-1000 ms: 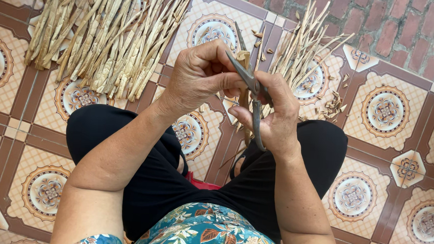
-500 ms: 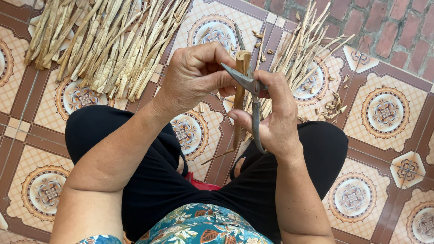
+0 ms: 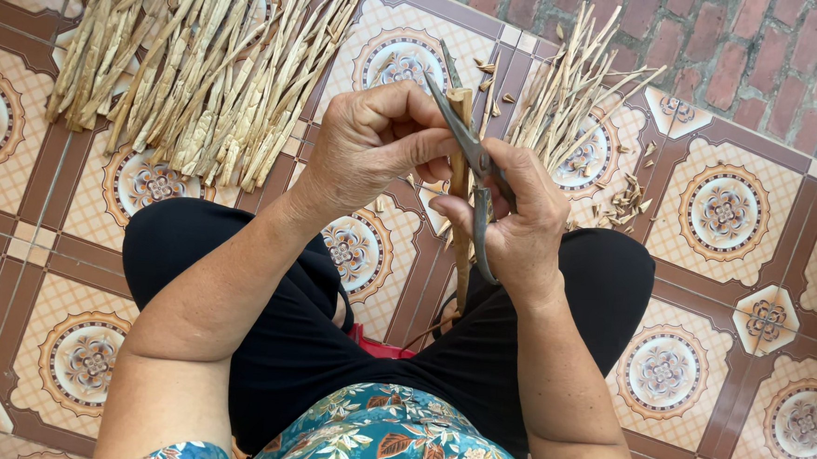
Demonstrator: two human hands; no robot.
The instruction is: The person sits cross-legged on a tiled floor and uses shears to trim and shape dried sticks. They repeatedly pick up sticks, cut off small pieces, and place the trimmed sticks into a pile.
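L hand point(image 3: 371, 148): fingers point(image 3: 406, 104) curled and pressed together round the upper part of a tan strip point(image 3: 460, 181), thumb laid across toward the blades. Strip stands near upright, top end poking just above the knuckles, lower end hanging down between the knees.

R hand point(image 3: 516, 221): fingers point(image 3: 452, 207) wrapped on the grey handles of the scissors point(image 3: 475, 172), gripping them tight. Blades run up and to the left, crossing the strip near its top; blade tip shows just past the strip's upper end. Whether the blades are fully closed on the strip: cannot tell, L thumb covers the crossing.

Both hands touching at the strip, held above the lap, over the gap between the black trouser legs point(image 3: 237, 295).

Outward: big pile of dried strips point(image 3: 193, 69) far left on the floor, fanned, lower ends reaching close to the L knee. Smaller bundle point(image 3: 578, 99) far right, just behind the R hand, lying across the tile edge toward the brick paving point(image 3: 716, 59). Small cut scraps point(image 3: 626, 199) scattered beside that bundle, near the R knee.

Room: patterned tile floor point(image 3: 721, 302) bare to the right of the R leg and to the lower left of the L leg. Between the two piles, a narrow bare lane directly ahead of the hands. Floral shirt hem point(image 3: 388, 443) at the bottom edge.
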